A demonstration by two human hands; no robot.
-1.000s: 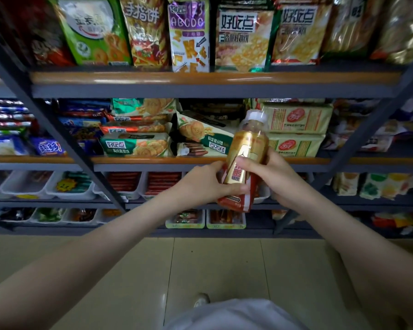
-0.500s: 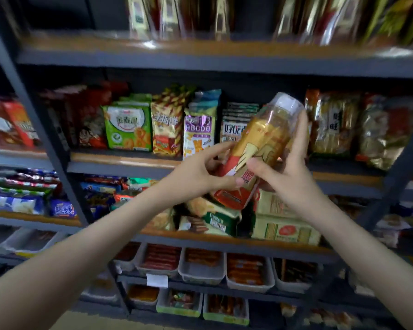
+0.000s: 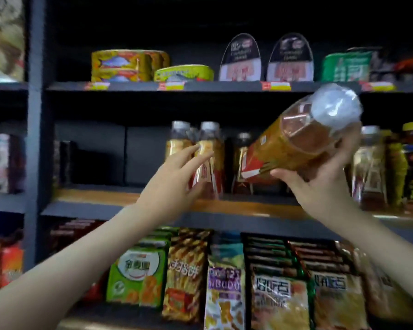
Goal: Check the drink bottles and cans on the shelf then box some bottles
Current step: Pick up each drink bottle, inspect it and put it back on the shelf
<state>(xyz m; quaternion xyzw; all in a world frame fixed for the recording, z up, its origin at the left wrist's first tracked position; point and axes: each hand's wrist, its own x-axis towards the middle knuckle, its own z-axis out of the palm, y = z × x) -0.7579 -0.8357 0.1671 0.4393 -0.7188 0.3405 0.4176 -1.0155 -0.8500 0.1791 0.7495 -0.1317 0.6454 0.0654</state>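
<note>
Bottle check, drinks shelf

Right hand (image 3: 320, 186) grips held bottle (image 3: 296, 144) from below, fingers (image 3: 283, 174) curled round its body. It is in the air just before the shelf (image 3: 236, 208), tilted, cap toward camera, probably for reading the label or slotting it back. Left hand (image 3: 169, 184) spread, fingers nearly straight, tips at standing bottle (image 3: 209, 158). Contact unclear through blur. Likely steadying the row.
</note>
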